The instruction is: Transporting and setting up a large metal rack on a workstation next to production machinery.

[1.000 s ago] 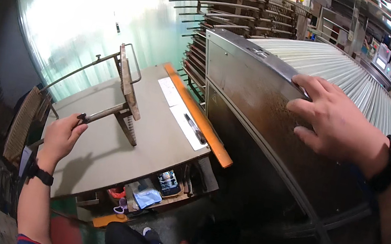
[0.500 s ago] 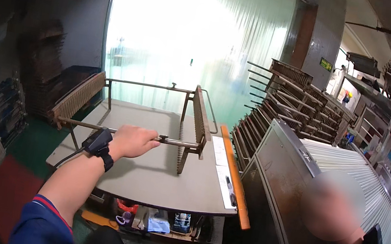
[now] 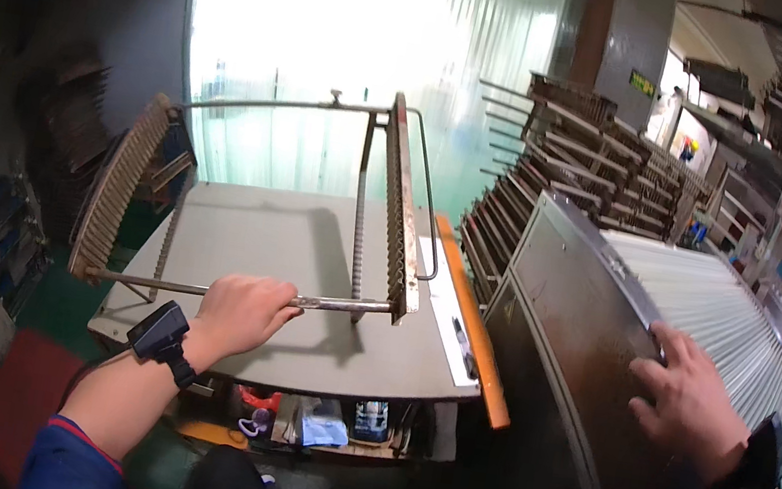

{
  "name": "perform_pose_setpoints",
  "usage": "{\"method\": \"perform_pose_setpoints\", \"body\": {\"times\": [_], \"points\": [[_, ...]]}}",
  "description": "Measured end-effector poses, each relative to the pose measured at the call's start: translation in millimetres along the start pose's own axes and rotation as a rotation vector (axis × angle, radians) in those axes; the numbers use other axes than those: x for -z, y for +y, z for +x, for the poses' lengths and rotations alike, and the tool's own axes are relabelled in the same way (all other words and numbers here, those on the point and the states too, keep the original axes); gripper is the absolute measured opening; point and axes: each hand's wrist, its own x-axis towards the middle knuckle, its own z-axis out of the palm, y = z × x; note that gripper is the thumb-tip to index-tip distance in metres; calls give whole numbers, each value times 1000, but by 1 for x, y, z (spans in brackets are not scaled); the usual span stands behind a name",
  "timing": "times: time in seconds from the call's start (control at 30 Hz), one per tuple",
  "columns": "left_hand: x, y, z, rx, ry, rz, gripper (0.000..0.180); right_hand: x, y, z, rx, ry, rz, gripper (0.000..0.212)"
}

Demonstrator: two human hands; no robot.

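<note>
Left hand (image 3: 243, 319) closed round the front bar (image 3: 341, 305) of a metal rack (image 3: 400, 211), knuckles up, bar running out on both sides of the fist. Rack stands just beyond that hand, above the table (image 3: 252, 224); one ribbed end to the hand's left, the other to its right, rear bar farther off. Wire loop handle (image 3: 426, 189) on the right-hand end. Cannot tell whether the rack's underside touches the tabletop.

Right hand (image 3: 692, 396) partly open, fingers bent, fingertips at the top edge of a metal cabinet (image 3: 553, 309); how firmly they press cannot be told. Pale rods (image 3: 709, 282), side by side, spread beyond and to the right of this hand.

Between the hands: orange strip (image 3: 473, 318) along the table's right edge, white paper (image 3: 446, 319) beside it, a dark slim tool (image 3: 465, 347) on the paper, kind unclear. Below and right of the left hand, a shelf under the tabletop with a blue packet (image 3: 323, 429) and purple scissors (image 3: 257, 422). Beyond the right hand, toward the left, a pile of rusty frames (image 3: 564, 169). Farther beyond the left hand, a bright see-through curtain (image 3: 352, 168)
</note>
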Motion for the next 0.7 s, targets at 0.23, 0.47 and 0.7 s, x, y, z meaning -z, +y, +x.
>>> {"method": "perform_pose_setpoints", "body": {"times": [0.23, 0.47, 0.7], "points": [[-23, -17, 0, 12, 75, 41, 21, -3, 0, 1, 12, 38, -23, 42], [-19, -27, 12, 0, 41, 44, 24, -6, -3, 1, -3, 4, -11, 47], [-18, -14, -9, 30, 40, 42, 23, -3, -3, 5, 14, 16, -29, 47]]}}
